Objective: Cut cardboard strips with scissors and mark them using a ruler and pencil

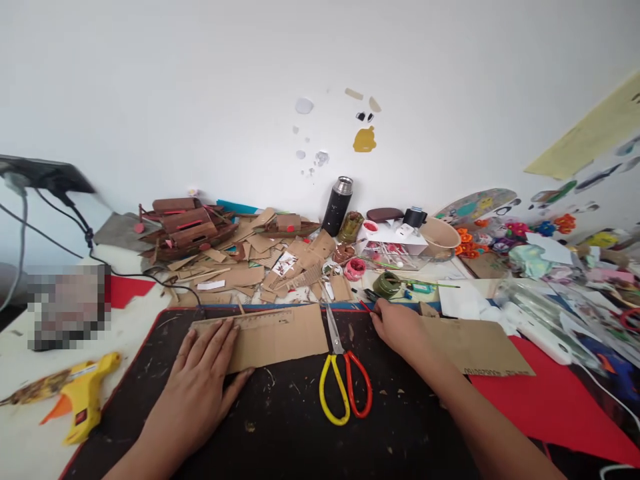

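Note:
My left hand [207,367] lies with its fingers spread on a strip of brown cardboard [295,340], pressing it to the dark mat [280,427]. Along the strip's upper edge lies a clear ruler [267,320], its left end partly under my fingers. Beyond the mat's centre, my right hand [397,327] has its fingers closed near the far edge. A thin red and dark stick-like thing [366,307] shows at its fingertips; its kind is unclear. Between my hands rest scissors [340,380] with one yellow and one red handle, blades pointing away.
A yellow glue gun [93,393] lies at left. Cardboard scraps [245,277] and brown model boats [190,227] crowd the back. A black flask [338,205] and a green paint jar [387,285] stand behind. Another cardboard piece [475,343] and red sheet [545,407] lie right.

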Available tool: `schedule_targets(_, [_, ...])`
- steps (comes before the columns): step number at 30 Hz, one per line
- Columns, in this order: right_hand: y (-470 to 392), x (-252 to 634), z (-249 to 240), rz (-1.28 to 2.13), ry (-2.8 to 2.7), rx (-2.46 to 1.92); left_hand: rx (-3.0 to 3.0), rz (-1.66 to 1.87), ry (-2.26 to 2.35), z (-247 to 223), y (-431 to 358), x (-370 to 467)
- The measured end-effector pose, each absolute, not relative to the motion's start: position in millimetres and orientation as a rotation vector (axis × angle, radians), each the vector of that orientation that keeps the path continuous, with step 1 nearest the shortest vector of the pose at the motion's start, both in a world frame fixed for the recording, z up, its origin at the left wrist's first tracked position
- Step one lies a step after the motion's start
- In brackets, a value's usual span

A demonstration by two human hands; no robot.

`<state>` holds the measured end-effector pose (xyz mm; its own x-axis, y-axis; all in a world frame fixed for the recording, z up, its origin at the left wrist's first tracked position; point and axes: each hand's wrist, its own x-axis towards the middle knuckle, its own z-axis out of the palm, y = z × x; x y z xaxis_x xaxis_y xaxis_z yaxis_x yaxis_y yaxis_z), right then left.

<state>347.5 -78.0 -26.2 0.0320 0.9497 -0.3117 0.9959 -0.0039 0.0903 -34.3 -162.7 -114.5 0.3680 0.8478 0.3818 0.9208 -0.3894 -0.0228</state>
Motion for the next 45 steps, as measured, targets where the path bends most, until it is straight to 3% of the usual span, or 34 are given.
schedule_targets(10, [-100.2, 344.0, -23.0, -0.547, 2.196, 2.065, -2.400, -0.443, -1.612, -115.4, -163.0, -34.2])
schedule_targets(28, [-121.0, 344.7, -30.1, -0.459, 2.353, 1.843, -2.415, -0.440, -1.635, -115.2, -161.7, -35.0])
schedule_targets(32, [-122.2, 349.9, -37.8, -0.892, 2.419, 2.020, -2.416, -0.422, -1.615, -114.7, -161.5, -34.8])
schedule_targets(38, [-119.7, 353.3, -53.0, -2.062, 2.177, 2.064, -2.400, -0.430, -1.585, -116.7, -161.0, -35.4])
schedule_targets(45, [-118.2, 341.5, -55.2, -2.683, 1.799, 1.879, -2.397, -0.419, -1.538, -114.6, -160.8, -35.4])
